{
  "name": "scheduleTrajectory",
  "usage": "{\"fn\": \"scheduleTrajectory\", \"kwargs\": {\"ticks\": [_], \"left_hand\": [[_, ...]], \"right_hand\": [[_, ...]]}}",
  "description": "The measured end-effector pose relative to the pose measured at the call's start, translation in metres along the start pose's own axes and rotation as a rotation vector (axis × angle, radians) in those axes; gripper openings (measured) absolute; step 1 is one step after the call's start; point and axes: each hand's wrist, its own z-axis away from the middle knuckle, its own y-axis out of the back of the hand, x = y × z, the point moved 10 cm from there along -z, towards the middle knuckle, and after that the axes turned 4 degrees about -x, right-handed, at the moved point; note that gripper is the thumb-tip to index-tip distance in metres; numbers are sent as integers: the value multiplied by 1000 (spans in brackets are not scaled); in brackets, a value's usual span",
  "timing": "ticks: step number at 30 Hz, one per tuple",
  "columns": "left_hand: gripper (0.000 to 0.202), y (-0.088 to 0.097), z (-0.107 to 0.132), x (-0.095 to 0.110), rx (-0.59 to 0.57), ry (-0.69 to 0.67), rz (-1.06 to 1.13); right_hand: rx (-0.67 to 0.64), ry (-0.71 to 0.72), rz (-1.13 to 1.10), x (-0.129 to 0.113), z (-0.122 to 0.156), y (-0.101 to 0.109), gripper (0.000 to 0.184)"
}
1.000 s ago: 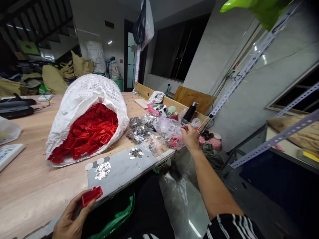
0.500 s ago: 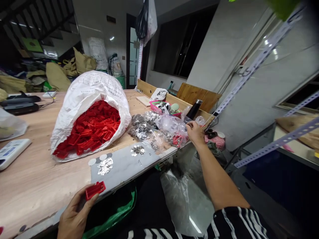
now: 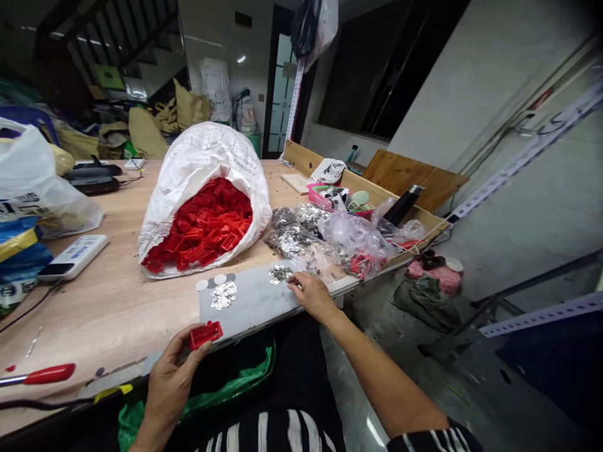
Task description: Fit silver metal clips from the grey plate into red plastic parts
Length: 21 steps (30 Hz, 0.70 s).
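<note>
My left hand grips a small red plastic housing by its sides near the table's front edge, its hollow side showing. Over the grey mat, my right hand has its fingertips drawn together at the edge of a small pile of metal pieces. Whatever lies between those fingertips is too small to make out. A second pile of flat silvery pieces lies on the mat between the two hands.
A white sack full of red plastic parts lies open behind the mat. Bags of metal pieces, a pink basket and a black bottle stand right. A red-handled tool lies left.
My right hand has moved left from the plastic bags to the small metal pile. The left hand still holds the red housing. The view has swung left.
</note>
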Motion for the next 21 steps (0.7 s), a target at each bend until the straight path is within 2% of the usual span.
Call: {"fn": "scheduleTrajectory", "kwargs": {"ticks": [6,9,12,16,21], "left_hand": [[43,-7,-1,7,-19,-39,-24],[38,-7,1,22,-2,-117,-76],[32,-8,6,45,23,-241,-169],[26,-8,13,70,53,-387,-264],[26,-7,17,77,89,-460,-346]], "right_hand": [[-37,4,124,-16,-17,-21,14],[-58,26,137,-20,-27,-30,13],[-79,44,153,-21,-33,-36,12],[-97,66,160,-22,-36,-39,13],[-41,78,125,-27,-36,-30,16]]}}
